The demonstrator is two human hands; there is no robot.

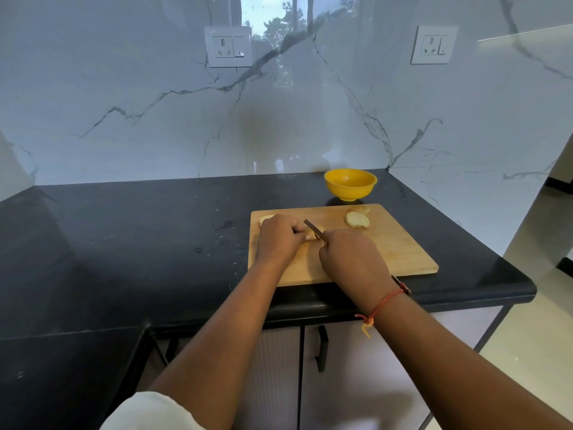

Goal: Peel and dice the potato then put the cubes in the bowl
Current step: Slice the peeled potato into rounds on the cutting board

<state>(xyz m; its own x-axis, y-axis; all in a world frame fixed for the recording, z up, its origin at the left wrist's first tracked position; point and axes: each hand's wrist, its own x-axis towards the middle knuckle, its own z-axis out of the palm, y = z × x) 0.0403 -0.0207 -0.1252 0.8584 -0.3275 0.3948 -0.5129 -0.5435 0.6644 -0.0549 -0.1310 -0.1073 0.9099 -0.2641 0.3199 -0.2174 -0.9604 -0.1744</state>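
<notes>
A wooden cutting board [387, 249] lies on the black counter. My left hand [279, 237] holds a pale peeled potato piece [311, 234] down on the board with curled fingers. My right hand [350, 259] grips a knife [313, 228] whose blade rests on that piece, right beside my left fingers. Another potato piece [266, 218] peeks out behind my left hand. Two more peeled pieces [356, 219] lie at the board's far right. A yellow bowl [350, 184] stands just behind the board; nothing shows inside it.
The black counter [139, 243] stretches left of the board and ends at a rounded front edge just right of it. A marble wall with two sockets [228, 46] stands behind. Cabinet doors [279, 367] sit below the counter.
</notes>
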